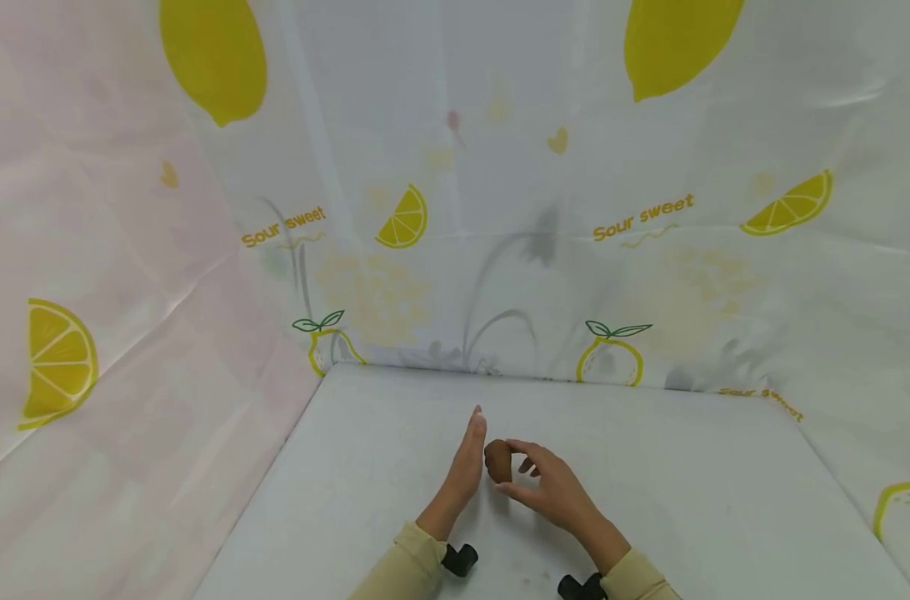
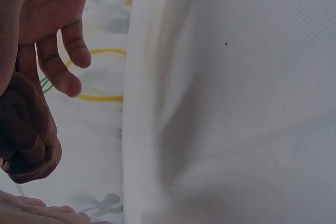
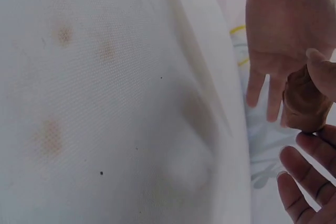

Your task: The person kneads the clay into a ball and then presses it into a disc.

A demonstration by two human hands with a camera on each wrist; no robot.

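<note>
The right hand (image 1: 556, 492) pinches the small brown lump (image 1: 497, 461); the flat left hand (image 1: 466, 462) touches its far side. It looks light and firm, best held across its middle.

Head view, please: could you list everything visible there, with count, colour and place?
Brown lump: one, dark brown, between the two hands above the table, pinched by the right fingers.
Table: one, white cloth-covered surface, lower middle of the view.
Backdrop sheet: one, white with yellow lemon prints and "Sour sweet" lettering, behind and to both sides of the table.
Wrist cameras: two, black, one at each wrist near the bottom edge.
Sleeves: two, beige, bottom edge.
Left hand: one, fingers straight, edge-on beside the lump.
Right hand: one, fingers curled about the lump.
</note>
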